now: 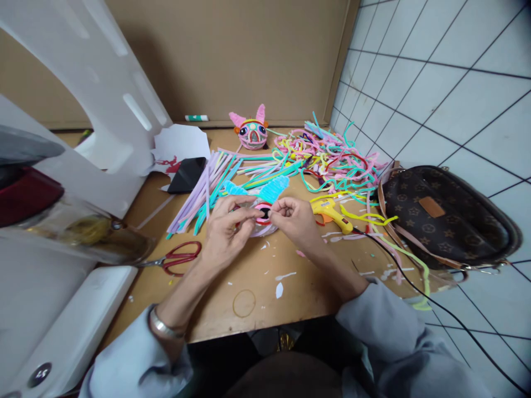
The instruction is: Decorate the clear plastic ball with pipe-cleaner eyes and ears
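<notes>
A pipe-cleaner animal head [274, 189] with bright blue ears lies on the table in front of me, partly covered by my fingers. Its lower part shows red, pink and white rings around a dark middle. My left hand [226, 225] is closed on its left side, thumb and forefinger at the dark middle. From the other side, my right hand [295, 218] pinches at the same spot; whatever sits between those fingertips is too small to make out. Just right of that hand lies a yellow glue gun [327, 212].
Behind stands a pink-eared pipe-cleaner head [253, 134]. Straight pipe cleaners [203, 188] lie left, a tangled heap [332, 157] right. Red-handled scissors [182, 257], a black phone [188, 175] and a brown handbag [450, 215] flank the work. The glue gun's black cord [415, 290] trails right.
</notes>
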Available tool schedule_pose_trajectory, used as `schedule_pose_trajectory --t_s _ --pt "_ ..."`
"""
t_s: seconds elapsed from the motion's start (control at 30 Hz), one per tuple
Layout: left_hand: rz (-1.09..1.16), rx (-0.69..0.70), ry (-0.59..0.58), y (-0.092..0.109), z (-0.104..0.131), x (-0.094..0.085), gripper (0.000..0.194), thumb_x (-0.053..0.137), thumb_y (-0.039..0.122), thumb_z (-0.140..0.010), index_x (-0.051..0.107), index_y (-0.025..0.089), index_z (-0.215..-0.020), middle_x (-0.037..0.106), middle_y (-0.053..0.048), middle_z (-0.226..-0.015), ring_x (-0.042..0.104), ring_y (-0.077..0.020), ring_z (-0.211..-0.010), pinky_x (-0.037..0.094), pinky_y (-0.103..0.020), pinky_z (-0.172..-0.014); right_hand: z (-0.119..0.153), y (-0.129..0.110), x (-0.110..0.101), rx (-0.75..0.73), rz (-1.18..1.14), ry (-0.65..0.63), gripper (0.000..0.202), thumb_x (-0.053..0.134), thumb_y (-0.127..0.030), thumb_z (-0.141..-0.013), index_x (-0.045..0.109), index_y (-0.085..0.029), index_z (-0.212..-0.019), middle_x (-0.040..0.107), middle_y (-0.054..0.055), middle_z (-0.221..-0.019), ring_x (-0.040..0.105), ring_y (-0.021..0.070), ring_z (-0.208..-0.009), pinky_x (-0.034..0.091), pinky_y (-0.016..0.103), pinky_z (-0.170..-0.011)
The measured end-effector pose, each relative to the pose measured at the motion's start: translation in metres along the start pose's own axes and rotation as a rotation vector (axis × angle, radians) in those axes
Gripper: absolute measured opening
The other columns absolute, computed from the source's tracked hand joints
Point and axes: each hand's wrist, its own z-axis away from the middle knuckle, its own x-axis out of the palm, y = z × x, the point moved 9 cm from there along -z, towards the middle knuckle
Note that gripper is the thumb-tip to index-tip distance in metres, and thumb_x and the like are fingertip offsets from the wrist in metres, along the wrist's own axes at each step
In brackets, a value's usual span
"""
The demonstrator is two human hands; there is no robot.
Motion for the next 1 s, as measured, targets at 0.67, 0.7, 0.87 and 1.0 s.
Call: schedule_pose_trajectory --t_s 0.67,0.7,0.87,1.0 --pt "-0.006 0.041 0.057 0.0030 -0.0007 -0.0022 0.008 0.058 0.023 -0.097 0.066 0.021 -0.095 0.074 -0.006 -0.108 0.068 -0.0214 -0.105 0.050 -0.039 -0.094 0.0041 0.0057 -0.0004 0.056 -0.007 0.141 0.007 0.061 -0.027 -0.059 0.058 -0.021 -0.059 0.047 -0.009 -0.048 0.042 0.0088 -0.050 0.032 0.025 -0.053" --pt "-0.002 0.048 0.056 0.0029 -0.0001 -0.0020 0.010 0.058 0.022 -0.097 0.068 0.021 -0.097 0.073 -0.006 -0.109 0.068 -0.0216 -0.106 0.050 -0.040 -0.095 0.0040 0.0056 -0.0006 0.054 -0.009 0.142 0.007 0.061 -0.027 -0.059 0.058 -0.021 -0.059 0.047 -0.009 -0.048 0.042 0.0088 -0.050 0.032 0.025 -0.054" --pt "-0.007 0.087 0.033 0.0012 0.0032 0.0007 0.025 0.054 0.017 -0.096 0.077 0.025 -0.103 0.071 -0.006 -0.119 0.065 -0.0222 -0.108 0.052 -0.039 -0.090 0.0043 0.0063 -0.0016 0.049 -0.005 0.152 0.004 0.058 -0.024 -0.060 0.059 -0.021 -0.059 0.046 -0.009 -0.048 0.042 0.0089 -0.050 0.033 0.025 -0.055" --pt "-0.036 0.093 0.011 -0.0005 0.0040 0.0016 0.029 0.053 0.015 -0.094 0.079 0.027 -0.102 0.070 -0.006 -0.121 0.064 -0.0220 -0.108 0.052 -0.039 -0.089 0.0023 0.0068 -0.0004 0.028 0.001 0.123 0.006 0.059 -0.026 -0.061 0.059 -0.020 -0.061 0.049 -0.008 -0.050 0.044 0.0090 -0.051 0.034 0.024 -0.054"
